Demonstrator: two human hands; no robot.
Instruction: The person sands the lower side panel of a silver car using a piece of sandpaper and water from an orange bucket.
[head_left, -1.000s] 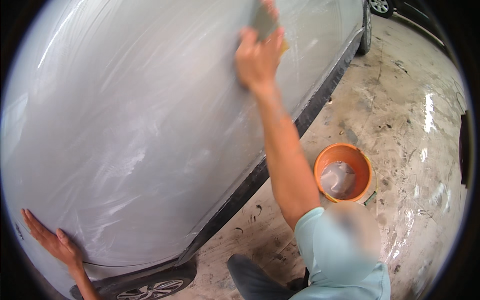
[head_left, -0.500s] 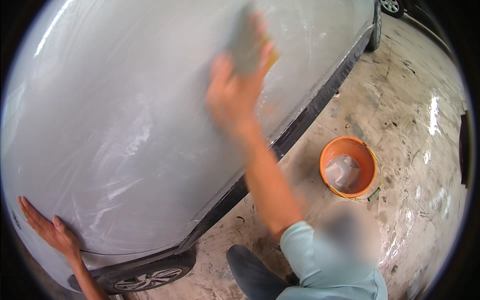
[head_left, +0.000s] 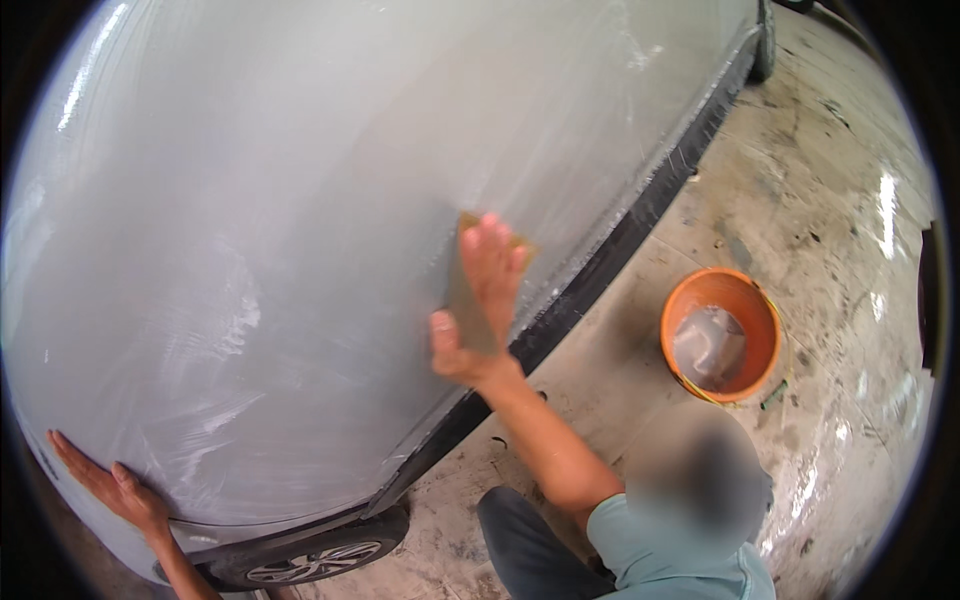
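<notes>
My right hand (head_left: 487, 290) presses a greenish-brown sheet of sandpaper (head_left: 463, 300) against the grey side panel (head_left: 330, 220) of a car. The thumb is on one side of the sheet, and the fingers lie over it on the other, near the black sill (head_left: 600, 270). Milky streaks and wet patches cover the panel. Far to the left, my left hand (head_left: 115, 492) rests flat on the panel above the near wheel (head_left: 315, 563), fingers stretched and thumb apart, holding nothing.
An orange bucket (head_left: 670, 335) with cloudy liquid and a yellow handle stands on the stained, wet concrete floor (head_left: 760, 210), right of the car. Another wheel (head_left: 765, 50) shows at the far end. A dark-trousered knee (head_left: 520, 540) is at the bottom, beside a light blue sleeve (head_left: 610, 525).
My right hand has drawn the sandpaper back along the panel, nearer to me and closer to the sill. My left hand stays flat on the panel. The whole view has shifted slightly.
</notes>
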